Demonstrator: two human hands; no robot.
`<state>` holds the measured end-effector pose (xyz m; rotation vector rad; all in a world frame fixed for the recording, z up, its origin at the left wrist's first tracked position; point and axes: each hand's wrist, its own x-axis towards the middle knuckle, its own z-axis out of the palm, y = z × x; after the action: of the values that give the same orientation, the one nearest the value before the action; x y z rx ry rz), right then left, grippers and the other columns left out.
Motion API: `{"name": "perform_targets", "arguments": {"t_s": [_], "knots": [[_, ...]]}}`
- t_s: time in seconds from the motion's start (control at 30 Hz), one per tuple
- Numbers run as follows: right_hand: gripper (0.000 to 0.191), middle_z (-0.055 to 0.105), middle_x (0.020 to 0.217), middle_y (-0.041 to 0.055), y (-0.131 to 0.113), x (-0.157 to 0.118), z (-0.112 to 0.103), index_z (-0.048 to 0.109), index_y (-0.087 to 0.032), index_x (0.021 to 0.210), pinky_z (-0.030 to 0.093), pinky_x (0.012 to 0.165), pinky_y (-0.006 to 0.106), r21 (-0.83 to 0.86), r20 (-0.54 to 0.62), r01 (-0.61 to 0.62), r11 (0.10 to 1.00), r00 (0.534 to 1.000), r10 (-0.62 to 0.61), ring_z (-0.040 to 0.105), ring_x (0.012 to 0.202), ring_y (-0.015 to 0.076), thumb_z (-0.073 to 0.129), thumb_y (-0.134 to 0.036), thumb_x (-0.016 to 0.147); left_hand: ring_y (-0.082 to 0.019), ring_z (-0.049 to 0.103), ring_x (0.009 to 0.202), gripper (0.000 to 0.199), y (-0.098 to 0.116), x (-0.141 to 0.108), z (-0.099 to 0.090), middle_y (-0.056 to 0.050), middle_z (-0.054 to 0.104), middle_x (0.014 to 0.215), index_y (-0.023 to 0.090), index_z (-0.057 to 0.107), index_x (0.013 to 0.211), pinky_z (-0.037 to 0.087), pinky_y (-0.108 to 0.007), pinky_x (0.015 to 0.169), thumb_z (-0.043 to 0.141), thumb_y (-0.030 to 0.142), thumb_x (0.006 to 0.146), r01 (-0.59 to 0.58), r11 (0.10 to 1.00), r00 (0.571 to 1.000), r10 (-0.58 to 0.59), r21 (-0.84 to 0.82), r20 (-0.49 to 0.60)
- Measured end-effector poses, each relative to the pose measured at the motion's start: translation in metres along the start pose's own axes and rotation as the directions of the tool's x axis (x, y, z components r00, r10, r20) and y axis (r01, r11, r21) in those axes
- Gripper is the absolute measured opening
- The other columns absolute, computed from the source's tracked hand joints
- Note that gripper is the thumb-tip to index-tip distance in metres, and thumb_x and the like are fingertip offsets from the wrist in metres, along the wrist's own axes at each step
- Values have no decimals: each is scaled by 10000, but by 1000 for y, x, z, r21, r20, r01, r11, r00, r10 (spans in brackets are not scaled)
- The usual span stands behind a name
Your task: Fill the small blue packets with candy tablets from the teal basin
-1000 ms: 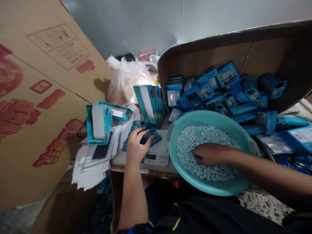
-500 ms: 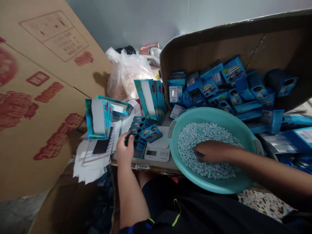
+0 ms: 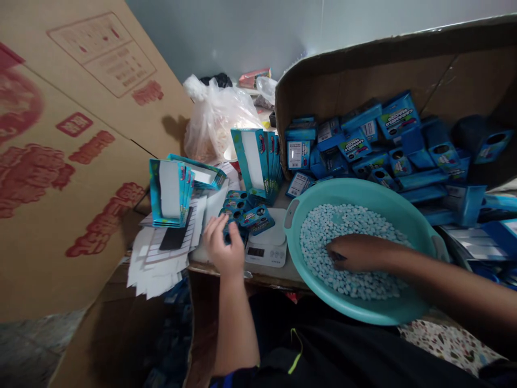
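Observation:
My left hand (image 3: 224, 247) is raised over the front edge of a group of small blue candy boxes (image 3: 238, 202), thumb and fingers apart, holding nothing. Against these boxes, one blue box (image 3: 257, 219) rests tilted on the white digital scale (image 3: 264, 258). My right hand (image 3: 355, 252) reaches into a turquoise basin (image 3: 323, 310) of small pale-blue candies (image 3: 363, 215). Its fingers are curled down among the candies around something small and dark, which I cannot make out. Candies and the hand itself hide the fingertips.
Several blue boxes (image 3: 355, 143) fill an open carton (image 3: 375, 64) behind the basin. Flattened blue packs (image 3: 254, 161) stand left of it. Paper sheets (image 3: 149, 264) and a dark phone-like slab (image 3: 173, 237) lie at left, beside a large printed carton (image 3: 81, 215).
My left hand has come away from the small boxes, moving slightly right and opening its fingers. The right hand stays in the candies. The whole view has shifted a little.

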<state>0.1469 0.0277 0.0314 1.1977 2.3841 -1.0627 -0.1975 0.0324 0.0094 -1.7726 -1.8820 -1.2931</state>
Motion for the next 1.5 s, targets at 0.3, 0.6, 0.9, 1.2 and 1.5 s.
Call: {"name": "perform_targets", "arguments": {"t_s": [0.3, 0.6, 0.9, 1.2, 1.5], "knots": [[97, 745, 1043, 118, -5, 1, 3, 689, -187, 972, 332, 678, 348, -36, 2, -13, 999, 1000, 13, 680, 924, 301, 634, -265, 954, -333, 671, 1063, 313, 44, -3, 44, -143, 734, 1040, 172, 735, 1069, 499, -487, 1030, 762, 453, 935, -176, 981, 968, 158, 78, 193], [138, 755, 1113, 138, -1, 2, 9, 703, -187, 1051, 354, 726, 368, -66, 8, -20, 998, 1000, 20, 694, 989, 332, 639, -279, 970, -243, 644, 831, 196, -12, -18, -55, -45, 692, 840, 220, 647, 906, 513, -404, 852, 801, 253, 790, -538, 820, 822, 562, 195, -97], [92, 752, 1008, 101, 0, 4, 8, 690, -198, 955, 312, 669, 353, -1, -5, -26, 1000, 1000, 26, 674, 895, 287, 634, -270, 944, -278, 672, 913, 262, -81, -32, -41, -65, 686, 834, 218, 650, 913, 577, -434, 870, 857, 262, 759, -573, 782, 768, 617, 245, -173], [98, 747, 1021, 115, 0, 5, 11, 696, -195, 975, 335, 699, 355, -28, -22, -25, 999, 999, 24, 685, 931, 310, 624, -261, 961, -264, 642, 899, 196, -79, -54, -34, -60, 640, 835, 221, 604, 858, 550, -443, 894, 794, 255, 821, -384, 906, 868, 420, 179, -264], [95, 752, 994, 104, -5, 3, 8, 708, -197, 951, 350, 697, 354, -12, -37, -33, 999, 999, 32, 685, 906, 297, 624, -239, 939, -276, 678, 927, 164, -78, -48, -39, -63, 676, 818, 222, 625, 833, 534, -441, 922, 728, 325, 910, -319, 941, 930, 334, 115, -153]]}}
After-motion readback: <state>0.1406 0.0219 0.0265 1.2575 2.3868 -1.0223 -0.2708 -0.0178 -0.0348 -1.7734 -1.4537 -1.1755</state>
